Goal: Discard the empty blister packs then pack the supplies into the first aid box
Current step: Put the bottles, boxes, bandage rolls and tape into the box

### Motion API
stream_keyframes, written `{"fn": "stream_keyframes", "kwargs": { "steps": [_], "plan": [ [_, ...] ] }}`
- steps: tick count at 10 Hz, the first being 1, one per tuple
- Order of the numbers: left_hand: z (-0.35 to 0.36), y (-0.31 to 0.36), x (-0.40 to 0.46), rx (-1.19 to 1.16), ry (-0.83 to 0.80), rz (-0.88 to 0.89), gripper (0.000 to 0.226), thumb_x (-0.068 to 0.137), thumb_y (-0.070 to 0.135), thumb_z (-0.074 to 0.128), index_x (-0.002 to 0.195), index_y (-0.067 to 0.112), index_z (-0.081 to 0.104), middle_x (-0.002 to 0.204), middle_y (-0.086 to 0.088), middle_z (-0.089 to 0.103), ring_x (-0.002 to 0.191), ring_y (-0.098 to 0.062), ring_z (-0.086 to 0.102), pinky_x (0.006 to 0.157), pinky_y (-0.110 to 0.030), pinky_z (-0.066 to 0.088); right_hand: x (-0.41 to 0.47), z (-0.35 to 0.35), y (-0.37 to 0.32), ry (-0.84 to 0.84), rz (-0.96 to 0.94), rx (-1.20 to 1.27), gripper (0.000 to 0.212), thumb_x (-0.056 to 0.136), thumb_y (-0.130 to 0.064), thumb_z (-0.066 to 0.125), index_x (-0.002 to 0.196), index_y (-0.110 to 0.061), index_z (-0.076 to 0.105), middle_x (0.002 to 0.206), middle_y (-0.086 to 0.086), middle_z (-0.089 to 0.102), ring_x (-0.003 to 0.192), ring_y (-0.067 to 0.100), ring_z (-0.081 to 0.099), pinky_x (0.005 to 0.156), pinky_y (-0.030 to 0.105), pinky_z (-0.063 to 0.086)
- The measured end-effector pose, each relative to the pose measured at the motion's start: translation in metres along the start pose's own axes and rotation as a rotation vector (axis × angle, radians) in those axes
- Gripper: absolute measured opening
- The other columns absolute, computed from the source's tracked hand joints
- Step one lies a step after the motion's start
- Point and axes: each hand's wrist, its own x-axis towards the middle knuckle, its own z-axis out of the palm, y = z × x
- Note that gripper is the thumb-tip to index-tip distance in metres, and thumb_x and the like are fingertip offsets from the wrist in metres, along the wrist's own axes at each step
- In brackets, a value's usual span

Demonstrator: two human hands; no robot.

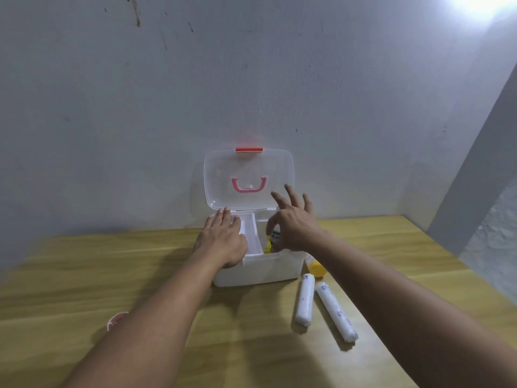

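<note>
The white first aid box [260, 271] stands on the wooden table against the wall, and its clear lid [249, 166] with a pink handle is raised. My left hand [222, 238] lies flat on the white inner tray [253, 236] at the box's left side. Over the right compartment hovers my right hand [293, 225], fingers spread, thumb beside a white and green item [275, 237] inside. Something yellow [268, 246] shows below that item. Two white wrapped rolls [305, 299] [335, 312] lie on the table in front of the box, to the right. No blister packs are in sight.
A tube with a yellow cap [316, 269] lies against the box's right wall, partly under my right forearm. A small pink round object [116, 320] peeks out beside my left forearm. The table's right edge [436, 247] runs along a grey wall corner.
</note>
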Motion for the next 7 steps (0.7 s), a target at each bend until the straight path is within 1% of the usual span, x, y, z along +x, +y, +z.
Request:
{"fn": "stream_keyframes", "kwargs": {
  "steps": [1, 2, 3, 4, 5, 6, 7],
  "plan": [
    [-0.001, 0.001, 0.000, 0.000, 0.003, -0.002, 0.059, 0.098, 0.034, 0.016, 0.152, 0.013, 0.003, 0.161, -0.010, -0.009, 0.149, -0.023, -0.009, 0.120, -0.038, -0.004, 0.004, 0.005, 0.002, -0.032, -0.002, 0.035, 0.025, 0.068, -0.043, 0.081, 0.091, -0.034, 0.075, 0.163, 0.003, -0.002, 0.140, 0.034, -0.032, 0.105, 0.066, -0.019],
    [-0.001, 0.001, 0.000, 0.003, 0.004, -0.001, 0.059, 0.098, 0.034, 0.016, 0.152, 0.013, 0.002, 0.161, -0.010, -0.009, 0.149, -0.023, -0.009, 0.120, -0.038, -0.004, 0.007, 0.007, 0.003, -0.033, -0.004, 0.022, 0.028, 0.068, -0.048, 0.080, 0.092, -0.036, 0.075, 0.162, 0.003, -0.005, 0.138, 0.034, -0.036, 0.103, 0.066, -0.022],
    [0.000, 0.000, 0.001, 0.003, 0.005, 0.000, 0.059, 0.098, 0.034, 0.016, 0.152, 0.013, 0.003, 0.161, -0.011, -0.009, 0.149, -0.023, -0.009, 0.120, -0.038, -0.004, 0.009, 0.007, 0.000, -0.023, -0.014, -0.064, 0.033, 0.064, -0.055, 0.079, 0.090, -0.035, 0.074, 0.162, 0.004, -0.005, 0.136, 0.035, -0.038, 0.101, 0.066, -0.025],
    [0.000, 0.000, 0.001, 0.003, 0.003, -0.001, 0.059, 0.098, 0.034, 0.016, 0.152, 0.013, 0.003, 0.161, -0.011, -0.009, 0.149, -0.023, -0.009, 0.120, -0.038, -0.004, 0.012, 0.007, -0.004, -0.026, -0.012, -0.098, 0.031, 0.065, -0.053, 0.079, 0.087, -0.031, 0.075, 0.162, 0.005, -0.002, 0.137, 0.036, -0.036, 0.100, 0.066, -0.027],
    [-0.001, 0.000, 0.002, 0.007, 0.002, -0.001, 0.059, 0.098, 0.034, 0.016, 0.152, 0.014, 0.004, 0.161, -0.011, -0.009, 0.149, -0.023, -0.009, 0.120, -0.039, -0.004, 0.011, 0.006, -0.004, -0.023, 0.004, -0.072, 0.027, 0.070, -0.050, 0.077, 0.087, -0.029, 0.075, 0.162, 0.006, 0.001, 0.140, 0.035, -0.032, 0.106, 0.067, -0.021],
    [-0.001, 0.001, 0.002, 0.001, -0.002, -0.006, 0.059, 0.098, 0.033, 0.016, 0.152, 0.014, 0.004, 0.161, -0.010, -0.009, 0.149, -0.022, -0.009, 0.121, -0.039, -0.004, 0.005, -0.003, 0.001, -0.015, -0.007, 0.022, 0.028, 0.069, -0.045, 0.079, 0.091, -0.030, 0.073, 0.162, 0.006, 0.006, 0.145, 0.033, -0.022, 0.111, 0.066, -0.011],
    [0.000, 0.000, 0.003, 0.002, -0.007, -0.004, 0.059, 0.098, 0.033, 0.016, 0.152, 0.013, 0.003, 0.161, -0.010, -0.009, 0.149, -0.022, -0.009, 0.121, -0.039, -0.004, -0.012, -0.018, 0.014, 0.121, 0.054, 0.265, 0.028, 0.069, -0.030, 0.079, 0.095, -0.025, 0.069, 0.149, 0.008, 0.040, 0.140, 0.030, 0.029, 0.111, 0.049, 0.027]
  ]
}}
